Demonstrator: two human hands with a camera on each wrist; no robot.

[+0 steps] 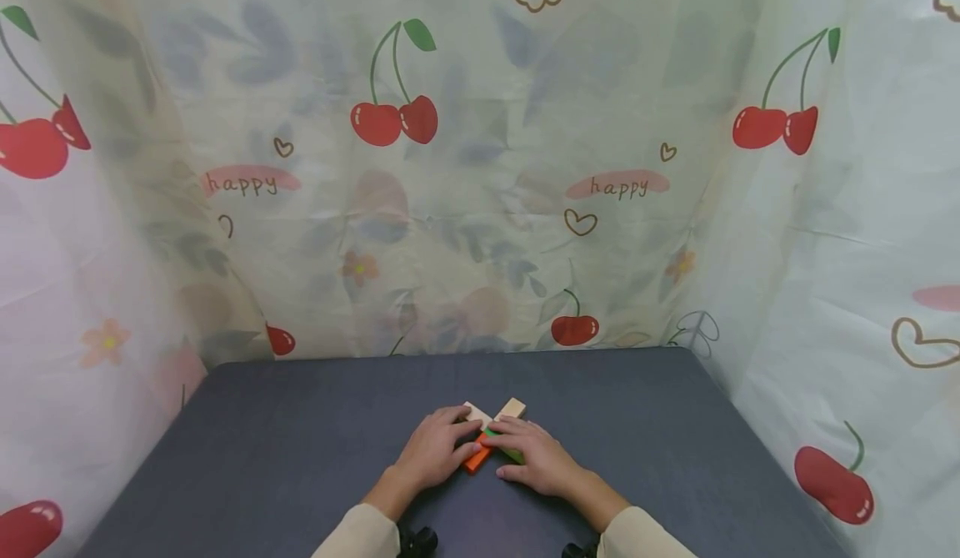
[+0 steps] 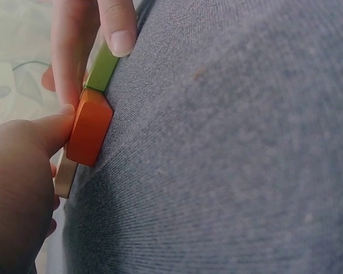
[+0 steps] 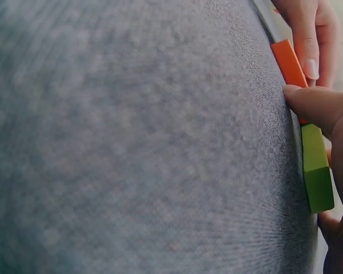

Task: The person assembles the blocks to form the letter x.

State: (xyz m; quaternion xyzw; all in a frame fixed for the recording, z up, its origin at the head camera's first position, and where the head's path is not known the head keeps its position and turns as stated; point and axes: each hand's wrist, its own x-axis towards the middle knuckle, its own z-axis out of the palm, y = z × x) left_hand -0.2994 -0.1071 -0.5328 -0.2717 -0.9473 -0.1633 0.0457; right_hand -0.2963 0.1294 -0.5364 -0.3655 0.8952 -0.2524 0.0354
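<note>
Several small wooden blocks lie flat in an X on the dark cloth. An orange block [image 1: 477,459] forms the near left arm and a green block [image 1: 513,455] the near right one. A pale wood block [image 1: 476,413] points far left; another pale wood block [image 1: 513,408] points far right. My left hand [image 1: 429,449] touches the left side of the X, thumb against the orange block [image 2: 90,128] and fingers by the pale block [image 2: 66,176]. From the right, my right hand [image 1: 542,458] rests over the middle and the green block [image 3: 317,171], its fingers partly hiding the centre.
A dark grey cloth [image 1: 315,424] covers the table around the blocks. Behind and at both sides hangs a pale curtain [image 1: 480,208] printed with cherries and hearts. A dark wrist device [image 1: 418,541] sits beside the left sleeve [image 1: 360,535].
</note>
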